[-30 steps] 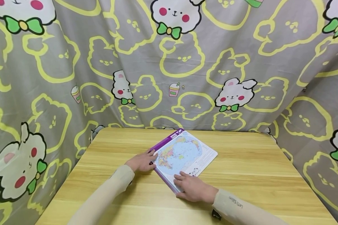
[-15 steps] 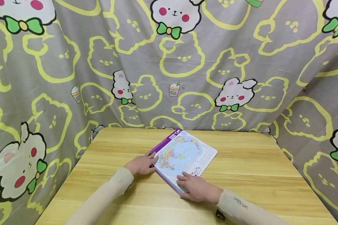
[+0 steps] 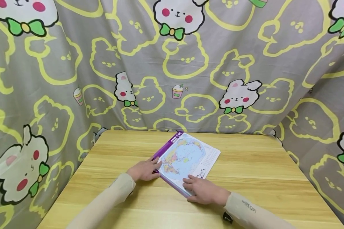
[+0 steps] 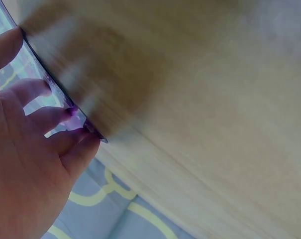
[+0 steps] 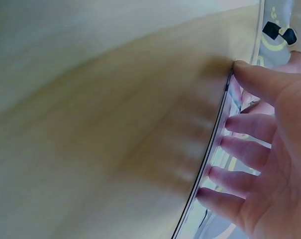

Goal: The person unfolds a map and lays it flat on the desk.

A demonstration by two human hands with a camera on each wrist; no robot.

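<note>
A flat world map board (image 3: 186,156) with a purple border lies at an angle on the wooden table, its corner toward the back edge. On its left corner rests my left hand (image 3: 144,169), fingers spread over the purple border. The left wrist view shows that thumb (image 4: 8,47) and the fingertips along the board's dark edge. My right hand (image 3: 206,190) lies over the near corner of the map, fingers on the printed face and thumb at the border. In the right wrist view its spread fingers (image 5: 235,181) touch the glossy surface close to the thin edge.
The light wood table (image 3: 246,184) extends around the board on all sides. A grey curtain (image 3: 149,63) with yellow outlines and white rabbits hangs behind the table and along both sides. A black strap piece (image 3: 227,217) shows under the right sleeve.
The map board has turned slightly counterclockwise, its far corner shifting left and its near corner right. My right hand has moved a little right with it; my left hand has shifted slightly nearer.
</note>
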